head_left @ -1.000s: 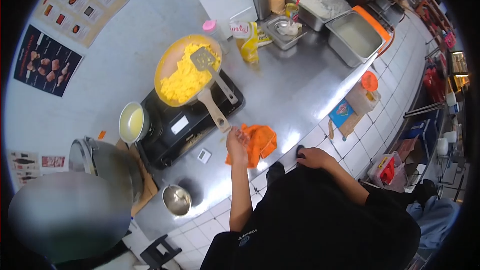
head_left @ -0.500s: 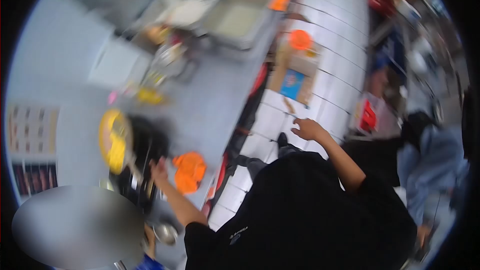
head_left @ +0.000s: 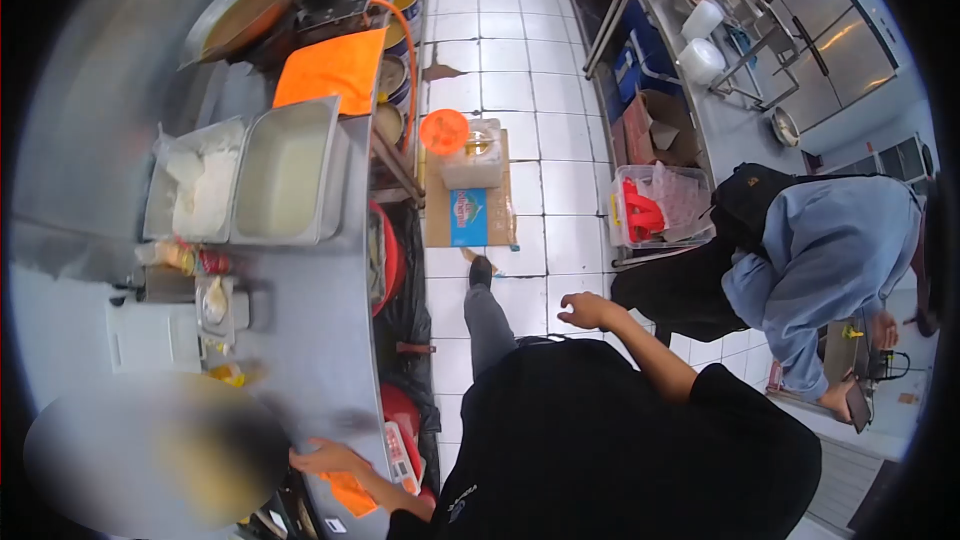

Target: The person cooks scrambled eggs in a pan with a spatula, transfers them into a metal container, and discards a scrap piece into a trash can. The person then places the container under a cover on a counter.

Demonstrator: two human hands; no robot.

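Observation:
My left hand (head_left: 328, 457) is low at the left, over the steel counter (head_left: 315, 340), just above an orange cloth (head_left: 350, 492). Its fingers reach out loosely toward a blurred oval patch, and nothing shows in them. My right hand (head_left: 592, 311) hangs over the tiled floor, empty, with its fingers a little bent and apart. A metal tray of pale liquid (head_left: 283, 175) and a tray of white powder (head_left: 208, 190) sit farther up the counter. The pan is hidden behind the blurred patch.
On the floor ahead, a container (head_left: 472, 165) and an orange lid (head_left: 444, 131) rest on cardboard (head_left: 436, 225). A person in a blue top (head_left: 830, 250) bends at the right, near a clear bin (head_left: 660, 215). A wok (head_left: 245, 10) is at the upper left.
The view has swung right, toward the aisle. My left hand has come away from the pan's handle and stays near the orange cloth. One of my feet now shows farther forward.

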